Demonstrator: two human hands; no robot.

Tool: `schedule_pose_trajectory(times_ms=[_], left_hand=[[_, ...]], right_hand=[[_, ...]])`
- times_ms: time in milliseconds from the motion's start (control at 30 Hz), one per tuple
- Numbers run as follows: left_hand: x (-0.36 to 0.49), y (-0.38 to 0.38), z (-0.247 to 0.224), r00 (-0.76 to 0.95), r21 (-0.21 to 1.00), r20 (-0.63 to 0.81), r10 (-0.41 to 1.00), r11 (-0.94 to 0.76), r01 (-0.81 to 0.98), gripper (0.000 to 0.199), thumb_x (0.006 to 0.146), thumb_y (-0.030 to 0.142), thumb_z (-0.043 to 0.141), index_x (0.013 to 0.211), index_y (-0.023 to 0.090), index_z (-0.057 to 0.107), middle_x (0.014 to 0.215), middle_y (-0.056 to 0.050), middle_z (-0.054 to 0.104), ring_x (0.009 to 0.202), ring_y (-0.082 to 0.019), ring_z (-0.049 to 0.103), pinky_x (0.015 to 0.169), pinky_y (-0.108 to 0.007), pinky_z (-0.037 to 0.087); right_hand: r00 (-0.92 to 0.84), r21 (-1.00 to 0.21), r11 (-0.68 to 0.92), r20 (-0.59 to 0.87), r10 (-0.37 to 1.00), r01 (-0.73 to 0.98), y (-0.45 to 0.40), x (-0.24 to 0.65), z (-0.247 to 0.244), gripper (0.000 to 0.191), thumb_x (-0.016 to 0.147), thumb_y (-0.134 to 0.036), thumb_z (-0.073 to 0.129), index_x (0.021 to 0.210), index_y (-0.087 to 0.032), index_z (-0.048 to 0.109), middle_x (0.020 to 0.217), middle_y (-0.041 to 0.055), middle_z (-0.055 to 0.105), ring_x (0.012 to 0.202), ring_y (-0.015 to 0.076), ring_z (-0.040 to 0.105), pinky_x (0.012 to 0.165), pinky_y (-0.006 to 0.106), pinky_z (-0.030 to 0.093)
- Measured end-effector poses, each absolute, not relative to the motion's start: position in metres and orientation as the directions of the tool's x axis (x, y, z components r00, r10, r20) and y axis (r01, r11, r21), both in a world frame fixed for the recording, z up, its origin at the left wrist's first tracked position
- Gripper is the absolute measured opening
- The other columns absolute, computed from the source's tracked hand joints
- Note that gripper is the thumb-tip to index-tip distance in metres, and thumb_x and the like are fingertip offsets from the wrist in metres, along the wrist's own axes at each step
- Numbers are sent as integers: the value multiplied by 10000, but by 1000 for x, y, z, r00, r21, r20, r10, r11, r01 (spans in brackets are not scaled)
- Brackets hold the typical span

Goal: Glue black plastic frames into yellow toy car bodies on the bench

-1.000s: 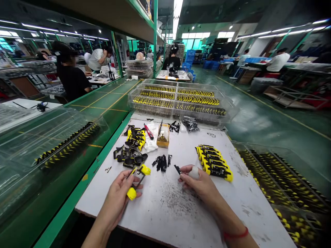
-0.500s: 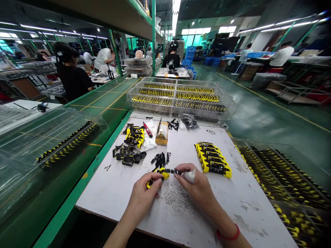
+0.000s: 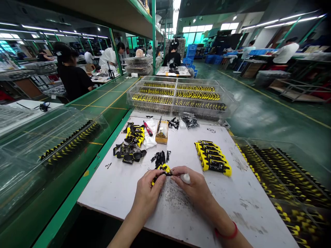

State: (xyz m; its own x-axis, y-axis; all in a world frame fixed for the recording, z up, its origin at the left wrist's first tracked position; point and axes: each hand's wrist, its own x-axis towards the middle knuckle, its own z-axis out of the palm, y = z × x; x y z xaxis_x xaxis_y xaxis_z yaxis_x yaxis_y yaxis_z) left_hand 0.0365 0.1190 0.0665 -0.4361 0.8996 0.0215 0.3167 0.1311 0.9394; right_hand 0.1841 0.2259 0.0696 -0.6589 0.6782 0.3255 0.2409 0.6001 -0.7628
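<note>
My left hand (image 3: pixel 150 187) is closed on a yellow-and-black plastic part (image 3: pixel 164 168), held just above the table near its front edge. At that part's right end, the fingertips of my right hand (image 3: pixel 192 182) pinch a small black strip (image 3: pixel 167 173), which meets the yellow part. Tucked in the right hand is a small white bottle-like object (image 3: pixel 185 178), mostly hidden by the fingers. Just beyond both hands lies a pile of black strips (image 3: pixel 160 157). A row of yellow-and-black parts (image 3: pixel 213 158) lies to the right of my hands.
Black rings (image 3: pixel 128 153) and more yellow parts (image 3: pixel 136 134) lie at left. Behind are a red cutter (image 3: pixel 148 128), a small wooden box (image 3: pixel 162 136) and a bag of black pieces (image 3: pixel 189 120). Clear trays (image 3: pixel 176 110) stand at the back; filled trays (image 3: pixel 279 172) flank the table's right.
My right hand has moved slightly left, bringing the black strip against the yellow part. The left hand has shifted a little and still holds that part.
</note>
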Motion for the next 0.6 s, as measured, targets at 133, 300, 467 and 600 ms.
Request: schedule_pose_trajectory(times_ms=[133, 300, 467, 600], left_hand=[[37, 119, 66, -451, 932, 25, 892, 142, 334, 252, 896, 388, 504, 961, 205, 664, 948, -60, 674, 861, -201, 633, 714, -282, 509], [38, 120, 65, -447, 940, -4, 894, 156, 303, 242, 887, 385, 522, 950, 205, 670, 948, -54, 678, 868, -199, 632, 719, -276, 502], [36, 120, 60, -423, 969, -80, 903, 169, 179, 253, 875, 403, 539, 960, 203, 669, 938, -46, 669, 812, -185, 628, 704, -276, 505], [34, 117, 58, -356, 985, -154, 921, 172, 18, 296, 866, 437, 547, 989, 187, 647, 894, -45, 645, 719, -163, 611, 644, -275, 515]], right_hand=[[-699, -643, 739, 435, 568, 201, 228, 185, 67, 99, 868, -203, 532, 859, -222, 628, 987, 75, 649, 934, 192, 625, 808, 309, 515], [-750, -570, 783, 399, 527, 248, 227, 189, 66, 246, 820, -43, 443, 892, -216, 603, 942, 64, 556, 889, 180, 582, 773, 291, 503], [-810, -540, 815, 370, 455, 211, 225, 192, 62, 330, 768, 25, 399, 940, -211, 554, 975, 68, 542, 924, 193, 554, 795, 311, 489], [-798, -523, 831, 409, 442, 192, 227, 194, 62, 286, 787, 29, 426, 907, -204, 540, 942, 57, 541, 885, 182, 556, 761, 295, 476]])
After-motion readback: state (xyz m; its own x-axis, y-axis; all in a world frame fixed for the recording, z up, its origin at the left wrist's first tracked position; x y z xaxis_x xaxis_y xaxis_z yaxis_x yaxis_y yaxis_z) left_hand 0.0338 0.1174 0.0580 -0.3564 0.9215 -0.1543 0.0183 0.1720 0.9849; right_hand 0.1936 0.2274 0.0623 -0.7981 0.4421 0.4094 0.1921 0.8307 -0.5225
